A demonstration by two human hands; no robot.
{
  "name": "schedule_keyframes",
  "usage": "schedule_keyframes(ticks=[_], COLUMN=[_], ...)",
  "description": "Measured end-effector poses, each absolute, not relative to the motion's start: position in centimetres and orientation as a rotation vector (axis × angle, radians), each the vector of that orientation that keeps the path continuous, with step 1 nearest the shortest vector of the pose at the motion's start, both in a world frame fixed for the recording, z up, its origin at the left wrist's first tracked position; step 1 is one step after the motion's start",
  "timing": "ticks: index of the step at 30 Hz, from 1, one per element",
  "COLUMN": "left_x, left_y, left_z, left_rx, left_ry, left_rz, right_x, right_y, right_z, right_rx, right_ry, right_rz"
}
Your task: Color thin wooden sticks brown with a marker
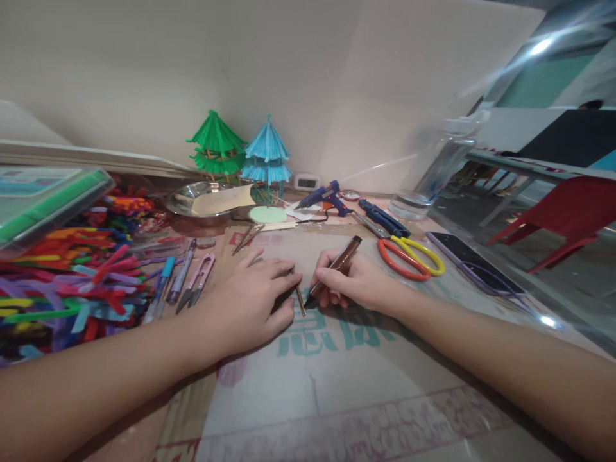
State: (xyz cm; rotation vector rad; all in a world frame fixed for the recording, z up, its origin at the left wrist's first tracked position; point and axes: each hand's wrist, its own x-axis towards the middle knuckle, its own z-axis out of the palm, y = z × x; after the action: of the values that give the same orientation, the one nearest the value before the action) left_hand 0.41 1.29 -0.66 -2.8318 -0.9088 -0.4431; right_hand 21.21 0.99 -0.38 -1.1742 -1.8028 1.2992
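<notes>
My right hand [353, 279] is closed around a brown marker pen [344, 256], its black tip pointing down and left. That tip is at or very near a thin brown stick [300, 300]; whether they touch I cannot tell. My left hand [255, 295] pinches the stick between thumb and fingers, which hide its upper part. Both hands rest low over a plastic-covered cardboard sheet [269, 398] printed with green and red characters. Just beyond the left fingers lies a pair of tweezers or a thin pointed tool [243, 239].
Colourful pipe cleaners [81, 289] pile up at left, beside pens [180, 273] and thread snips [197, 282]. Behind stand a metal bowl [183, 205], green [216, 147] and blue [267, 154] pagoda-like models and a glue gun [327, 197]. Scissors [404, 260], a phone [474, 260] and a bottle [440, 167] are right.
</notes>
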Motion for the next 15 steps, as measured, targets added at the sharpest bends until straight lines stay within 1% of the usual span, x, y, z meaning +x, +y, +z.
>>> schedule_keyframes(ticks=[8,15], left_x=[0.41,0.47], left_y=[1.27,1.26], left_z=[-0.76,-0.70], left_rx=[-2.824,-2.829], left_ry=[-0.910,-0.917], left_rz=[-0.455,-0.442], right_x=[21.41,21.24], right_y=[1.04,0.92], right_z=[-0.51,-0.45], right_rx=[-1.134,-1.163], right_ry=[-1.868,-1.806], right_rz=[1.326,1.299])
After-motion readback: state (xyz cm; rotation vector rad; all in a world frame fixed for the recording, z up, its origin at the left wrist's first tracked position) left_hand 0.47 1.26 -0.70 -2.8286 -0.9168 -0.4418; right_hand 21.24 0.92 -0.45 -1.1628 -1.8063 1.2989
